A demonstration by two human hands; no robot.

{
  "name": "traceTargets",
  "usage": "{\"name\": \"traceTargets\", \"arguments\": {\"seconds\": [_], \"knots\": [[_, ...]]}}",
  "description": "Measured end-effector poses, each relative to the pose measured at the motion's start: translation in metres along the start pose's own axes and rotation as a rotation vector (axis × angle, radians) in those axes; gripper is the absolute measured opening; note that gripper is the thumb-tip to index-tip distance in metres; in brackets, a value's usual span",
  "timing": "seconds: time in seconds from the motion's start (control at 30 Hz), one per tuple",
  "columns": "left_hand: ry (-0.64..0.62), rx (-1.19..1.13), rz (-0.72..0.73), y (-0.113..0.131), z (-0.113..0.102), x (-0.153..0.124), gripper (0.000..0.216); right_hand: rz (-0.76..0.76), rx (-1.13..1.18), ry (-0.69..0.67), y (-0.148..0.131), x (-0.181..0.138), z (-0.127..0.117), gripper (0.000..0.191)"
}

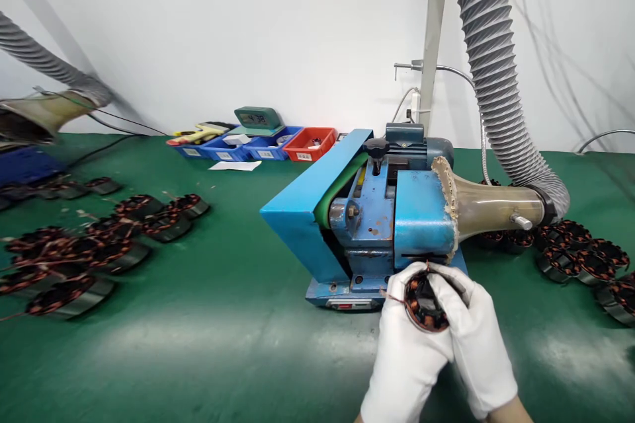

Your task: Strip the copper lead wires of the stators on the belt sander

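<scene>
Between my two white-gloved hands is a motor stator point(427, 307), a ring with copper windings and a dark inner face, its opening tilted toward me. My left hand point(409, 357) wraps round it from the left and below. From the right, my right hand point(469, 324) grips its rim, fingertips at the top by a short wire end. A thin copper lead sticks out on the stator's left. Right behind the stator stands a blue belt grinding machine point(370, 211); its slotted housing point(421, 218) is close to my fingertips.
A clear suction funnel point(491, 208) joins the housing to a grey hose point(496, 66). More stators point(578, 254) lie at right, and several point(119, 254) at left. Blue bins point(268, 149), a red bin point(310, 144) and a digital clock point(258, 117) stand along the wall on the green table point(223, 357).
</scene>
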State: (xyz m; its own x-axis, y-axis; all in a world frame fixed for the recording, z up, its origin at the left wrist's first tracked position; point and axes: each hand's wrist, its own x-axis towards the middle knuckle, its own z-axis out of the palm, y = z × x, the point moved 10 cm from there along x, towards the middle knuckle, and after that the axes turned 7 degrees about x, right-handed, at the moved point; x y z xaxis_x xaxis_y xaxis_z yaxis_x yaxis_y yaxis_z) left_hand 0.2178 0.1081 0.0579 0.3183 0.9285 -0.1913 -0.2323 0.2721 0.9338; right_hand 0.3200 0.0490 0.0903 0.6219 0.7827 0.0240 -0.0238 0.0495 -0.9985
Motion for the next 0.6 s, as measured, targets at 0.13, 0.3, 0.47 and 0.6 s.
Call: {"name": "traceTargets", "arguments": {"seconds": [0.13,0.3,0.47,0.6], "knots": [[-0.072,0.032,-0.042,-0.012,-0.009,-0.012,0.018,-0.052,-0.043,0.014,0.006,-0.021,-0.004,0.022],[-0.074,0.156,0.168,-0.005,-0.015,-0.013,0.052,-0.022,-0.039,0.012,0.012,-0.015,0.001,0.022],[-0.062,0.144,0.073,-0.003,-0.003,0.004,0.052,-0.004,0.005,0.035,0.003,0.008,0.005,0.022],[-0.042,0.184,0.141,0.010,0.008,0.007,0.053,-0.003,0.048,0.051,0.001,0.013,0.001,0.023]]}}
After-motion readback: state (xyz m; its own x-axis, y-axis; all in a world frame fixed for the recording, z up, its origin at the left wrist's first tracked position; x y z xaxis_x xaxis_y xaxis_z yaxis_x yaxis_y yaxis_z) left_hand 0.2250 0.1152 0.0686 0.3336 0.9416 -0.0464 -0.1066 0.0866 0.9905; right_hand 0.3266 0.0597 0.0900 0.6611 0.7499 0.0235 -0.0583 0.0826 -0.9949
